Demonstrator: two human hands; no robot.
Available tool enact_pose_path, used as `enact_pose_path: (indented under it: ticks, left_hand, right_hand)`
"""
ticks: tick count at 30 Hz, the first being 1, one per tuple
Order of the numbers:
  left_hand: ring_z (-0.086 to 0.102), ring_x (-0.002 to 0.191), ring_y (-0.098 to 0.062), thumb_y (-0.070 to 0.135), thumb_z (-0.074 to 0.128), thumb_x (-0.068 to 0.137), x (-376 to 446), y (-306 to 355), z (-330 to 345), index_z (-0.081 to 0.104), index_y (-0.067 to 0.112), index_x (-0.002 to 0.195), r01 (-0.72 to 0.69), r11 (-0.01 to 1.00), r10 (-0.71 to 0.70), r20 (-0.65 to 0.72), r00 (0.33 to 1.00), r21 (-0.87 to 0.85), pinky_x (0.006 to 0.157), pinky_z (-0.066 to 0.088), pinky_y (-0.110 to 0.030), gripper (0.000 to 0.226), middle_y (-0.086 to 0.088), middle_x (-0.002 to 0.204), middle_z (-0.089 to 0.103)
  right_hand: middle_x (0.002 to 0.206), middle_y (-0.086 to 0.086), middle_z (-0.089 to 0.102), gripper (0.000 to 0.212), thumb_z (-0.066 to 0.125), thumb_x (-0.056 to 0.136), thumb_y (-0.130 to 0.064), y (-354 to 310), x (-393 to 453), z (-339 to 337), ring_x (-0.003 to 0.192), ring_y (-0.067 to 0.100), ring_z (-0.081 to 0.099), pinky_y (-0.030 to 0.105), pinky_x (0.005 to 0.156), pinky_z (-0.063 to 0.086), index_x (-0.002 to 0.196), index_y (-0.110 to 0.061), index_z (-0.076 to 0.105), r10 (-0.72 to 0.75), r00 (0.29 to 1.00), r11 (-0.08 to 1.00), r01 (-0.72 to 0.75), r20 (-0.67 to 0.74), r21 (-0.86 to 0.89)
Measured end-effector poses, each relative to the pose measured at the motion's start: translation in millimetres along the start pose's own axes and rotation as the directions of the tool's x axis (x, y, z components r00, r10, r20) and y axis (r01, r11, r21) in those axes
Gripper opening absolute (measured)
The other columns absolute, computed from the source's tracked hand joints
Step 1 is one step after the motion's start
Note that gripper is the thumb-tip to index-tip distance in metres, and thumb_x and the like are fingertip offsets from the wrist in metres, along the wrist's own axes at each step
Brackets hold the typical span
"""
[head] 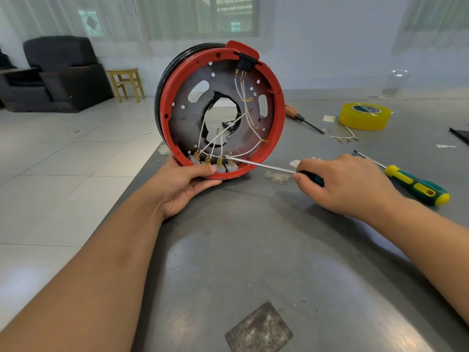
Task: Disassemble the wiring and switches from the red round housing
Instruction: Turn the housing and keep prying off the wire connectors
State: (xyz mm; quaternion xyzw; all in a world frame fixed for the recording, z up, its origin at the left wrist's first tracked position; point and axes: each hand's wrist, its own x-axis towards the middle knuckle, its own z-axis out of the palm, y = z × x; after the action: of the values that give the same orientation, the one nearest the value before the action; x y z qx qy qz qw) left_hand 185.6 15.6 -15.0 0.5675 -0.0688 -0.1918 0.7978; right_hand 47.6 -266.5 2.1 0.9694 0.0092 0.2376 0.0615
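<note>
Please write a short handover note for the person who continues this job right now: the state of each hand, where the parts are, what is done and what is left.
Left hand: holds the lower rim of the red round housing, standing on edge on the grey table.
Right hand: grips a screwdriver, tip at the row of grey switches inside the bottom rim.
Done: one loose wire harness lies by the yellow tape roll.
Left: white wires, the grey switches and the black switch at the top are still in the housing.
Spare yellow-green screwdriver beside the right hand.
</note>
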Motion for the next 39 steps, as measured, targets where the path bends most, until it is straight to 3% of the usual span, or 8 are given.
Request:
enact_pose_path:
  ticks: [3,9,13,17,22,25,31,39]
  left_hand:
    - [0.076,0.107,-0.040,-0.017,0.069,0.088,0.6,-0.4,-0.7,0.050,-0.001,0.144,0.001,1.000,-0.001,0.008,1.000,0.006,0.078,0.066,-0.040,0.061,-0.031,0.126,0.070]
    - [0.077,0.103,-0.040,-0.019,0.070,0.085,0.3,-1.4,-0.5,0.048,0.004,0.147,-0.017,1.000,0.017,0.000,1.000,0.014,0.072,0.066,-0.036,0.069,-0.029,0.117,0.074]
    - [0.077,0.104,-0.041,-0.020,0.068,0.085,-0.2,-0.8,0.3,0.046,0.004,0.149,-0.013,1.000,0.013,0.014,1.000,0.011,0.073,0.066,-0.036,0.072,-0.030,0.127,0.070]
    - [0.076,0.105,-0.041,-0.021,0.068,0.085,-0.2,-0.7,0.7,0.045,0.004,0.150,-0.012,1.000,0.011,0.021,1.000,0.020,0.073,0.066,-0.037,0.073,-0.029,0.132,0.067]
    - [0.077,0.104,-0.039,-0.019,0.068,0.086,0.9,-0.5,-0.1,0.046,0.001,0.148,-0.003,1.000,0.003,-0.009,1.000,-0.002,0.073,0.066,-0.038,0.069,-0.034,0.129,0.067]
    - [0.076,0.105,-0.040,-0.018,0.066,0.089,1.2,-0.5,-2.2,0.046,-0.007,0.146,-0.003,1.000,0.002,-0.016,1.000,-0.031,0.075,0.066,-0.038,0.061,-0.036,0.124,0.068]
    - [0.076,0.104,-0.042,-0.018,0.064,0.091,0.8,-0.6,-2.6,0.047,-0.015,0.143,-0.009,0.997,0.006,-0.037,0.999,-0.073,0.074,0.066,-0.038,0.054,-0.038,0.122,0.068]
    - [0.075,0.106,-0.045,-0.018,0.062,0.091,1.6,-0.4,-2.5,0.048,-0.010,0.143,-0.012,0.992,0.006,-0.045,0.999,-0.124,0.077,0.066,-0.040,0.055,-0.035,0.120,0.071]
  right_hand:
    - [0.056,-0.015,0.041,0.043,0.028,0.096,-0.062,4.1,1.4,-4.7,0.053,0.005,0.043,0.026,0.048,0.044,0.105,-0.039,0.062,-0.005,0.999,1.000,0.004,0.050,0.018]
    - [0.060,-0.017,0.040,0.043,0.024,0.092,-0.066,5.2,2.2,-8.0,0.062,0.013,0.051,0.028,0.052,0.049,0.106,-0.043,0.057,-0.046,0.992,0.999,0.046,0.120,0.003]
    - [0.059,-0.017,0.039,0.044,0.023,0.092,-0.065,2.7,2.8,-8.5,0.058,0.008,0.044,0.024,0.048,0.039,0.104,-0.043,0.058,-0.062,0.993,0.998,0.062,0.098,0.002]
    - [0.062,-0.017,0.041,0.044,0.022,0.092,-0.066,2.0,2.5,-7.7,0.060,0.009,0.048,0.025,0.048,0.044,0.105,-0.043,0.057,-0.073,0.992,0.997,0.074,0.101,-0.006]
    - [0.064,-0.016,0.035,0.044,0.023,0.092,-0.066,-5.2,-2.8,1.5,0.059,0.011,0.040,0.024,0.046,0.023,0.101,-0.040,0.057,-0.036,0.997,0.999,0.036,0.066,0.004]
    - [0.062,-0.021,0.033,0.043,0.025,0.094,-0.065,-11.3,-3.5,4.8,0.055,0.003,0.032,0.023,0.046,0.022,0.096,-0.038,0.058,-0.008,0.999,0.999,0.005,0.044,0.048]
    - [0.070,-0.015,0.046,0.048,0.019,0.093,-0.068,-15.3,-4.6,8.1,0.067,0.017,0.050,0.024,0.048,0.027,0.097,-0.038,0.056,0.009,0.998,0.997,-0.015,0.064,0.082]
    - [0.079,-0.009,0.060,0.047,0.018,0.093,-0.068,-18.3,-5.1,13.4,0.076,0.024,0.058,0.027,0.051,0.033,0.098,-0.038,0.053,0.023,0.996,0.993,-0.033,0.090,0.116]
